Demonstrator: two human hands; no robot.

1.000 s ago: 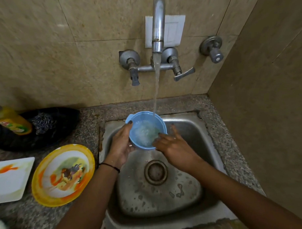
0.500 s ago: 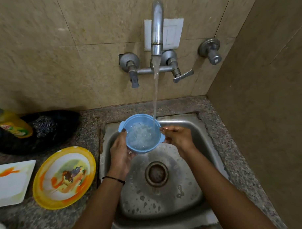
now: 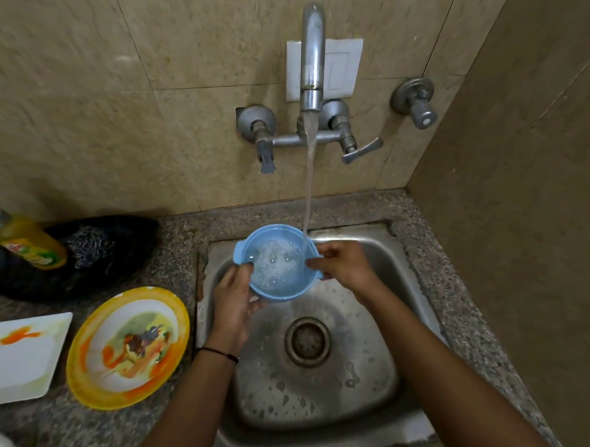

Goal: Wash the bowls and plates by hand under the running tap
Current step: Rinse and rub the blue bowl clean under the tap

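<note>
A small blue bowl (image 3: 254, 244) with two side tabs is held over the steel sink (image 3: 371, 247). Water from the tap (image 3: 312, 55) falls into its right side and froths inside. My left hand (image 3: 234, 299) cups the bowl from below at its left, thumb on the rim. My right hand (image 3: 343, 263) grips the right rim and tab. On the counter to the left lie a round yellow plate (image 3: 90, 347) with a printed picture and a white square plate (image 3: 21, 360) with an orange mark.
A yellow dish-soap bottle (image 3: 26, 241) and a steel scrubber (image 3: 93, 247) rest on a dark tray (image 3: 130, 235) at the back left. A tiled wall (image 3: 520, 215) closes the right side. The drain (image 3: 307, 341) sits mid-sink. A separate valve (image 3: 416, 102) sticks out of the back wall.
My right hand has come out of the bowl and taken hold of its right rim. The bowl has turned more upright under the stream and holds more water.
</note>
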